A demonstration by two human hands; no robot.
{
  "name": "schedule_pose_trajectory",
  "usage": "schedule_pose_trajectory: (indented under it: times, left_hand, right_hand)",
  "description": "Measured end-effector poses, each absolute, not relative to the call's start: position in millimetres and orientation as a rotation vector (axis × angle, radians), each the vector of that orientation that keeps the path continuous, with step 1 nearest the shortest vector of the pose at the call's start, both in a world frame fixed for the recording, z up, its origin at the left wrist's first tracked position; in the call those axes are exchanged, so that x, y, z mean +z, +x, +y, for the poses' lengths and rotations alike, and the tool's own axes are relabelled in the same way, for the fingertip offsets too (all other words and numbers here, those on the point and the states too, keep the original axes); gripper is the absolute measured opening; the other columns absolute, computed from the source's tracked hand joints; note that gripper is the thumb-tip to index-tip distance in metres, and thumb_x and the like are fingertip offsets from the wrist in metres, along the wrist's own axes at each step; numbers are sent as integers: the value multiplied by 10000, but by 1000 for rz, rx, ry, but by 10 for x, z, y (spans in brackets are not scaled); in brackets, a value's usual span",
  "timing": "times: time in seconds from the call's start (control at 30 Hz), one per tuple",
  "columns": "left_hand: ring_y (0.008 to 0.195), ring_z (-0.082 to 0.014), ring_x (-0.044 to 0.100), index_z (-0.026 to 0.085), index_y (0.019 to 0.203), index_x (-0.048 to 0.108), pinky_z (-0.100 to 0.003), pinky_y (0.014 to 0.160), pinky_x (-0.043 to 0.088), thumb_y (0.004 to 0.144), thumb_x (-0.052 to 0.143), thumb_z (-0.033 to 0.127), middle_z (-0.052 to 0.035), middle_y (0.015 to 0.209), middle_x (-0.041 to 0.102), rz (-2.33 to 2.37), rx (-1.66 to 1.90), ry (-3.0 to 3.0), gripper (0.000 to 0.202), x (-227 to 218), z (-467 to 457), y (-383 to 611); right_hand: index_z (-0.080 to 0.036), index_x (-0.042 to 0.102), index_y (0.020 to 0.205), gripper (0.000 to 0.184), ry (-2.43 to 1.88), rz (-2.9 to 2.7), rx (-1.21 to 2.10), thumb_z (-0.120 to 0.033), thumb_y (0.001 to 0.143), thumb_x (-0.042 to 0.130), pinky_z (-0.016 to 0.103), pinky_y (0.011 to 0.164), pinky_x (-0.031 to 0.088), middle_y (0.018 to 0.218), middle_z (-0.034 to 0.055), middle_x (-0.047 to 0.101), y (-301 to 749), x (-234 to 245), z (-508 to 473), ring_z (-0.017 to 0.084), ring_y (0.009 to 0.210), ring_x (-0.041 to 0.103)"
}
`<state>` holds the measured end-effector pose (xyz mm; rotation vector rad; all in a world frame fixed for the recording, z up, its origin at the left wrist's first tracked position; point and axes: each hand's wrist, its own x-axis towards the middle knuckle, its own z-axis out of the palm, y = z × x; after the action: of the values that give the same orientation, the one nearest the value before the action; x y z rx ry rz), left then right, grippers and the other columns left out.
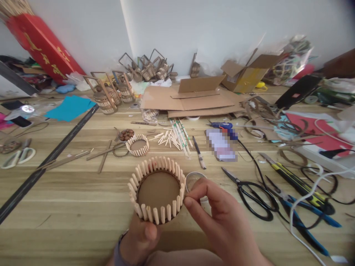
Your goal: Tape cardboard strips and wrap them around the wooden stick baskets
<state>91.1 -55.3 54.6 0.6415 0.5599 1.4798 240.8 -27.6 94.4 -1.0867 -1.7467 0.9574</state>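
My left hand holds a small round basket from below, its thumb on the near rim. The basket has a flat brown base ringed by pale upright wooden pegs with gaps between them. At its right side my right hand has thumb and forefinger pinched together, close against the pegs. What sits in that pinch is too small to make out. Partly behind the right fingers lies a round, clear-looking dish or ring. A smaller pegged basket stands farther back beside a bowl of brown beads.
Loose wooden pegs and a brush-like pen lie beyond the basket. To the right are black scissors, a yellow utility knife, blue-handled pliers and a blue glue gun with its cord. Flat cardboard lies at the back.
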Motion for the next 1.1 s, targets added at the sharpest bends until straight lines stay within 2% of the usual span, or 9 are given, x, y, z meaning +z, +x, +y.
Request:
schedule_pose_trajectory:
  times: [0.13,0.3,0.43,0.6,0.67,0.77,0.87,1.0,1.1]
  left_hand:
    - [1363,-359,392,308,1246,640,-464,1133,332,534,841,601,-54,1280,646,587,1459,598,795,507,-592,924]
    - [1359,-387,385,328,1208,661,-496,1121,345,516,818,656,-40,1278,641,568,1435,623,781,484,-561,940]
    - [1357,-395,378,309,1268,616,-507,1119,340,507,809,676,-61,1327,606,589,1442,644,866,439,-536,971]
    - [1352,-367,403,308,1181,666,-482,1150,299,551,828,610,-36,1277,650,581,1469,653,718,424,-543,926]
    - [1363,-340,400,313,1213,650,-445,1168,271,584,813,608,-20,1301,642,565,1496,623,714,435,-542,852]
    - [1370,-306,401,311,1290,597,-398,1180,238,622,795,604,-18,1367,595,544,1508,575,755,434,-541,707]
    - [1325,-281,468,296,1295,593,-368,1177,240,655,808,538,-18,1364,598,569,1537,576,717,396,-551,593]
    - [1279,-281,520,270,1289,597,-385,1178,237,679,815,480,-43,1344,615,610,1498,575,681,320,-575,570]
    - [1285,-304,510,264,1292,595,-418,1187,214,684,804,499,-52,1367,594,574,1460,573,685,279,-596,585]
  right_hand:
    - [-208,532,676,249,-1150,-1677,1151,-345,857,635,223,549,402,629,-30,564,2445,910,-252,117,586,511]
    - [-204,519,679,358,-1101,-1451,1492,-478,751,738,240,583,418,659,-24,557,2442,927,-208,129,635,504]
    - [-196,589,740,332,-1073,-1364,1542,-469,711,776,240,604,436,683,-15,590,2406,961,-185,132,658,539]
    - [-196,640,736,237,-1069,-1478,1502,-418,774,712,239,589,446,670,-7,622,2434,905,-132,135,647,563]
    - [-204,669,767,168,-1134,-1601,1358,-365,815,657,246,601,460,702,0,653,2532,844,-85,143,661,588]
    - [-226,685,815,130,-1293,-1821,941,-297,857,584,265,640,485,730,0,675,2783,703,-22,157,678,618]
    - [-230,671,849,118,-1276,-2118,673,-272,879,565,300,685,502,783,20,685,3039,508,-32,185,742,640]
    - [-224,659,995,138,-1210,-2466,393,-236,867,609,390,781,470,981,66,701,3167,266,-144,255,929,614]
    - [-221,651,974,116,-1243,-2556,245,-192,885,581,381,764,426,961,61,691,3144,183,-197,255,910,584]
